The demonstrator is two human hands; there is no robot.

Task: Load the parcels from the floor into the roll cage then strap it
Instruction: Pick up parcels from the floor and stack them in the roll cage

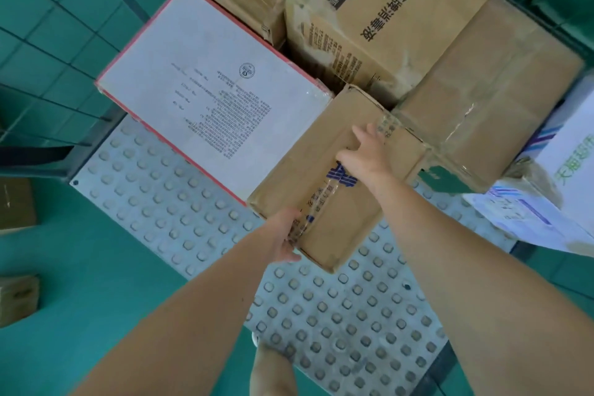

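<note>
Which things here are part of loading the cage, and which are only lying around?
Job: left hand, right hand, held box, red-edged box, printed box, cage mesh, far floor box, near floor box, studded plate (probably the cage floor).

Lying about: only the green floor; nothing else looks idle.

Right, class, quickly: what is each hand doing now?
Left hand: grips the cardboard box at its near edge.
Right hand: open, flat on the box top.
</note>
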